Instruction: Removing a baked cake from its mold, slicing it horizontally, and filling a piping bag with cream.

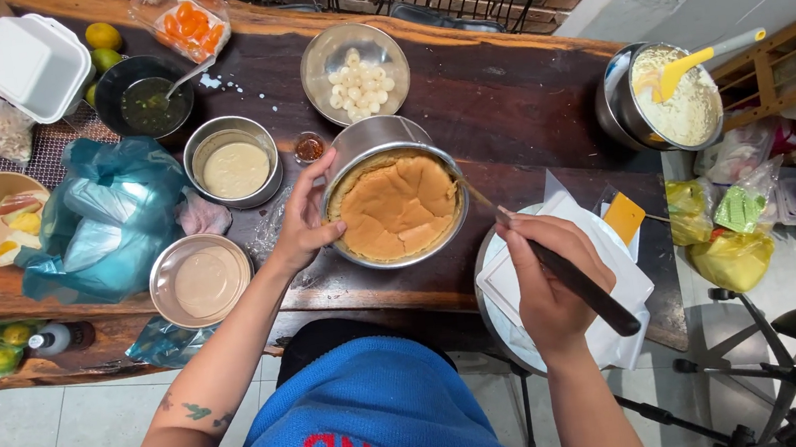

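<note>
L hand (303, 226) open, fingers on cake tin (394, 204) rim; R hand (549, 281) grips knife (563, 270), tip at cake (398, 208) edge. On desk (504, 102).

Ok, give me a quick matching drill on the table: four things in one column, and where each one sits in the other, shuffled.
Things:
1. cake tin
2. yellow spatula
3. white round pieces
4. knife

Places:
A. in the right hand
B. in the pot of white mix at the far right
C. steadied by the left hand
D. in the metal bowl behind the cake

Pairs: 1-C, 2-B, 3-D, 4-A
</note>
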